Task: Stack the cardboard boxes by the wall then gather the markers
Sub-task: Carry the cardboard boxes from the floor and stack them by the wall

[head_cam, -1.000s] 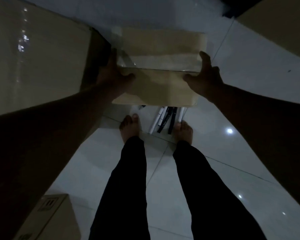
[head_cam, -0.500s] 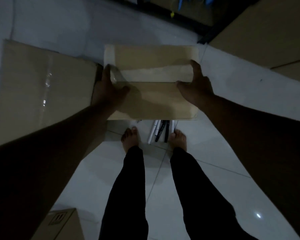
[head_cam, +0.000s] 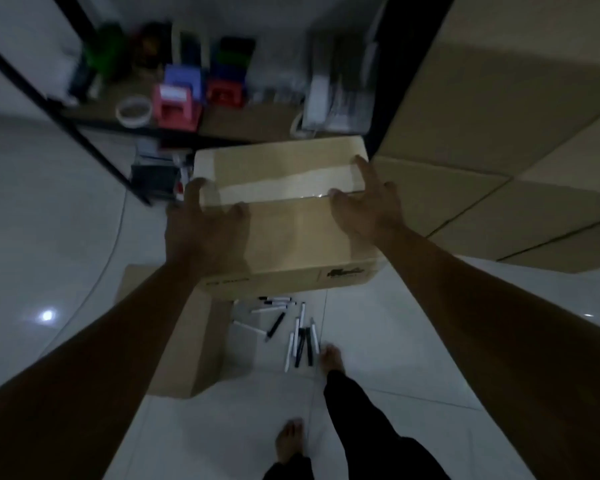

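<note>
Taped cardboard box [head_cam: 291, 237] at frame centre is gripped at both ends by left hand [head_cam: 205, 233] and right hand [head_cam: 368, 209]; markers [head_cam: 298, 334] are scattered on tiled floor [head_cam: 378, 341] below.

Boxes: one held [head_cam: 291, 230]; one on floor [head_cam: 184, 344]; a stack at right [head_cam: 499, 133]; markers [head_cam: 300, 337] roughly ten; hands two [head_cam: 205, 233] [head_cam: 368, 206]

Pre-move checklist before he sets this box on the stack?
1. Left hand grips the carried box: ok.
2. Right hand grips its other end: ok.
3. Box held level: not ok, slightly tilted.
4. Stack of boxes on the right, top free: cannot tell.
5. Markers on the floor, underfoot risk: not ok, beside the right foot.
6. Box on the floor clear of the path: cannot tell.
</note>
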